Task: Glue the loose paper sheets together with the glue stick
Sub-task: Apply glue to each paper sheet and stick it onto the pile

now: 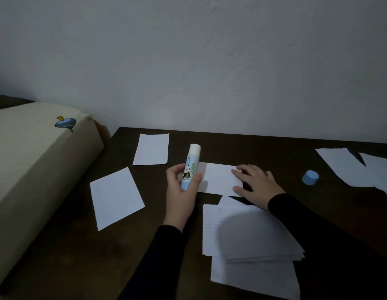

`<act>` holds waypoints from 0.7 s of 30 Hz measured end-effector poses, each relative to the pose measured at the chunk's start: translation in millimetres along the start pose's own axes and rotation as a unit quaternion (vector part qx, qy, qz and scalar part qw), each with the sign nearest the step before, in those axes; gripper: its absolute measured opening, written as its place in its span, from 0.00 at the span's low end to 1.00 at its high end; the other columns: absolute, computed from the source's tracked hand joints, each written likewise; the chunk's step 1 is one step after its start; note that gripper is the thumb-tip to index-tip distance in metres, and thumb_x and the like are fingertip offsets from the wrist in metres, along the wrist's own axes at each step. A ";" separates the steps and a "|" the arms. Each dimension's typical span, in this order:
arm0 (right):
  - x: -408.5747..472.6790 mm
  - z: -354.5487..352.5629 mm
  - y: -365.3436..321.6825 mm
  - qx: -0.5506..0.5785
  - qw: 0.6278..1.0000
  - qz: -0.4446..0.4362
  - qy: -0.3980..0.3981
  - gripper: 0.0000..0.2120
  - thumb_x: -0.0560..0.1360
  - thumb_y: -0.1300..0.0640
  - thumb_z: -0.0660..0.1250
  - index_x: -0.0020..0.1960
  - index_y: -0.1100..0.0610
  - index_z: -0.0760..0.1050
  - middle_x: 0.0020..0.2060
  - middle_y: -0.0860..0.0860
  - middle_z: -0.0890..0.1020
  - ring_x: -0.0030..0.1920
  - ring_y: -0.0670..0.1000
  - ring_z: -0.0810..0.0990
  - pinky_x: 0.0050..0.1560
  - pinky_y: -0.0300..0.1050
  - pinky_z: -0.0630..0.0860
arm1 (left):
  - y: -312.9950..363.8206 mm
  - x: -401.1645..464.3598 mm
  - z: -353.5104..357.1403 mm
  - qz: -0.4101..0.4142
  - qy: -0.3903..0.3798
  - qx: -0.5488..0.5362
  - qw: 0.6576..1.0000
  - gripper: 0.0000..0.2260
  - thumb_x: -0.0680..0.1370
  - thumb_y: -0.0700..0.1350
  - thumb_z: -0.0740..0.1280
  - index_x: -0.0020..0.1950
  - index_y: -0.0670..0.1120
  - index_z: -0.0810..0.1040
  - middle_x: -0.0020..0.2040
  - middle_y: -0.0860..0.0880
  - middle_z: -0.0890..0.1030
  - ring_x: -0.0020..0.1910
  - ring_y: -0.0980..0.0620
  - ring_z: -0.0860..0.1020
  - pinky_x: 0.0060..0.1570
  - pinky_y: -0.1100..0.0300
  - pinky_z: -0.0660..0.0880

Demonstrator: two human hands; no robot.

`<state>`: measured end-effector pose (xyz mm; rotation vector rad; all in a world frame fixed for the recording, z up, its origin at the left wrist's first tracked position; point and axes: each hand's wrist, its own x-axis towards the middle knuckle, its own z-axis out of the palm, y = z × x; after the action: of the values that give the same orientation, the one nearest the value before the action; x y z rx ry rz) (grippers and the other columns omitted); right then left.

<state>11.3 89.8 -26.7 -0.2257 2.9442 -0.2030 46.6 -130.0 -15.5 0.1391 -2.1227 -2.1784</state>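
My left hand (pixel 182 191) grips an uncapped glue stick (pixel 191 164), held upright with its white glue end up, above the dark table (pixel 274 152). Just to its right lies a small white paper sheet (pixel 218 178); my right hand (pixel 253 182) rests flat on that sheet's right end with straight fingers. The glue stick's blue cap (pixel 310 177) lies on the table further right. Two more loose sheets sit to the left, one nearer (pixel 116 197) and one further back (pixel 152 149).
A stack of white sheets (pixel 253 241) lies near the front, under my right forearm. Cut paper pieces (pixel 348 167) lie at the far right edge. A cream cushion (pixel 32 165) with a spinning-top print borders the table's left side. A wall stands behind.
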 end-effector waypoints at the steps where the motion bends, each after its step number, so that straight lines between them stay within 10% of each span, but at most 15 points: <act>1: -0.4 2.5 1.8 0.004 1.000 -0.003 -0.002 0.27 0.81 0.40 0.52 0.78 0.43 0.51 0.77 0.43 0.52 0.77 0.49 0.46 0.74 0.58 0.46 | -0.6 4.7 2.5 -0.003 -0.003 -0.015 1.000 0.15 0.76 0.49 0.70 0.59 0.57 0.70 0.55 0.58 0.74 0.53 0.56 0.77 0.44 0.65 0.78; 8: -1.7 9.3 10.9 0.075 0.997 -0.024 0.014 0.30 0.79 0.47 0.59 0.77 0.44 0.52 0.77 0.43 0.52 0.76 0.46 0.45 0.73 0.55 0.40 | -4.0 24.8 24.7 -0.071 -0.046 -0.144 0.986 0.11 0.75 0.47 0.70 0.57 0.55 0.80 0.55 0.51 0.81 0.51 0.55 0.78 0.49 0.62 0.76; 15: -1.2 10.6 5.6 0.064 0.998 0.005 0.019 0.33 0.77 0.39 0.59 0.77 0.44 0.51 0.77 0.42 0.52 0.76 0.46 0.45 0.74 0.55 0.40 | -7.4 21.2 37.4 -0.070 -0.077 -0.117 0.988 0.14 0.82 0.52 0.57 0.61 0.47 0.75 0.53 0.52 0.84 0.50 0.53 0.79 0.51 0.60 0.75; 21: -1.9 13.3 9.5 0.069 0.996 -0.024 0.045 0.29 0.79 0.42 0.56 0.77 0.45 0.53 0.77 0.43 0.52 0.76 0.46 0.45 0.72 0.54 0.41 | -14.8 17.4 39.1 0.003 -0.126 0.013 0.992 0.17 0.78 0.37 0.67 0.61 0.54 0.69 0.57 0.56 0.80 0.56 0.61 0.78 0.54 0.68 0.75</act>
<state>14.3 97.8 -40.7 -0.2754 2.9990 -0.4324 24.1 -93.3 -29.2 -0.1484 -2.2735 -2.2723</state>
